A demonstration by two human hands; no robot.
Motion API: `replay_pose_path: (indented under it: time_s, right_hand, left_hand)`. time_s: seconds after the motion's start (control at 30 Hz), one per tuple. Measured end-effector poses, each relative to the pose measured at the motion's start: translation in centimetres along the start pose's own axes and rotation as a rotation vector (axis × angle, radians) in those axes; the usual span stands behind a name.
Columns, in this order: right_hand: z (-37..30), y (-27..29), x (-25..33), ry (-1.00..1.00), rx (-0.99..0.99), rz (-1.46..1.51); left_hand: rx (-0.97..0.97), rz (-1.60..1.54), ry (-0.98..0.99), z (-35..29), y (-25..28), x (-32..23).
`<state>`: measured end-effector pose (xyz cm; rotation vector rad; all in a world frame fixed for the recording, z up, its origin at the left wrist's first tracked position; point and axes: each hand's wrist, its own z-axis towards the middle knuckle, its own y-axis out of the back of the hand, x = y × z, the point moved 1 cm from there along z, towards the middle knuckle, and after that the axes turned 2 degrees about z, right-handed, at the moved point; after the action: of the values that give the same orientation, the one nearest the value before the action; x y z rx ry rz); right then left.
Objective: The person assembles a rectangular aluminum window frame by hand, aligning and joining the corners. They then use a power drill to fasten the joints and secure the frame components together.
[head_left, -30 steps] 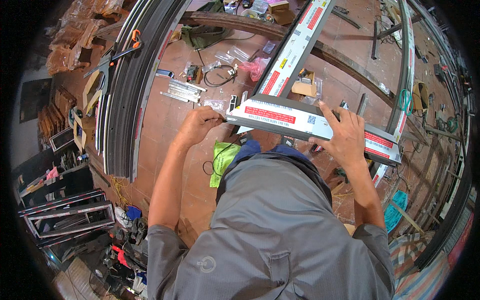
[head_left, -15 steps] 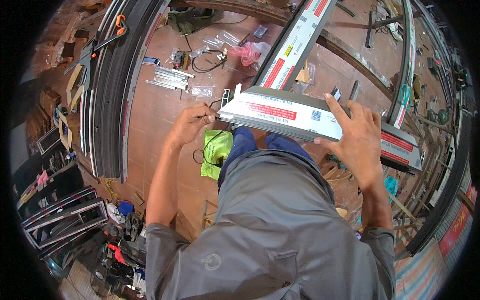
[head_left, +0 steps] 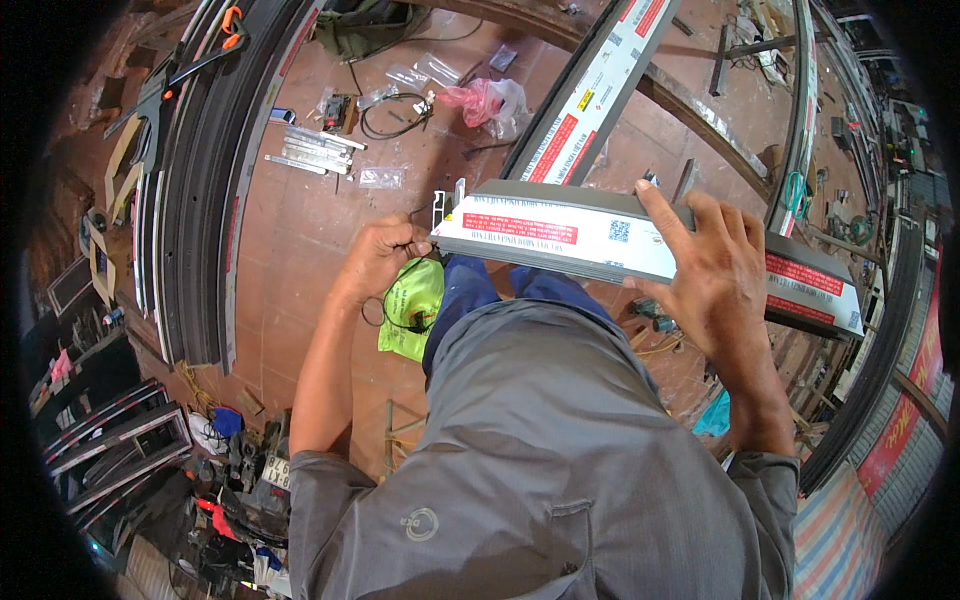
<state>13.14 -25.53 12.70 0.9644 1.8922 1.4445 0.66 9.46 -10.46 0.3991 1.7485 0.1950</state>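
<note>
A dark grey metal profile (head_left: 560, 228), faced with white film and red printed labels, lies across in front of my body. My right hand (head_left: 718, 275) grips it right of its middle, with the thumb on the near edge and fingers spread over the far side. My left hand (head_left: 385, 255) is closed in a pinch at the profile's left end. What lies between those fingertips is too small and hidden to name. Just beyond the left end stands a small light-coloured channel piece (head_left: 440, 207). Another labelled profile (head_left: 575, 115) runs away from me behind the held one.
Long dark profiles (head_left: 205, 200) stand at left with an orange-tipped clamp (head_left: 190, 72). On the tiled floor lie metal strips (head_left: 315, 150), a black cable (head_left: 395, 118), a pink plastic bag (head_left: 485, 103) and a yellow-green bag (head_left: 412, 310). Brown steel beams (head_left: 705, 120) cross at right.
The profile's left end has turned slightly, and its white tip no longer sticks up there. Both hands keep nearly the same places. The whole view has shifted a little.
</note>
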Motion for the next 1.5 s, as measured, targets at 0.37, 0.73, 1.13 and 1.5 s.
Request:
replay_pose_path:
  time_s: [0.37,0.73,1.13,1.5]
  right_hand:
    - [-0.2,-1.6,-0.6,0.003,-0.013,0.044]
    - [-0.3,-2.9,-1.8,0.052,-0.097,0.017]
    - [-0.5,-6.3,-4.0,0.051,-0.121,0.092]
    - [-1.8,-9.7,-5.8,0.045,-0.22,0.238]
  left_hand:
    - [-0.084,-0.367,0.161,-1.0,-1.6,0.7]
    - [-0.025,-0.223,0.161,-0.5,0.4,-1.0]
    - [0.069,-0.182,0.251,0.3,0.9,-2.8]
    - [0.066,-0.281,0.247,0.5,3.0,-0.1]
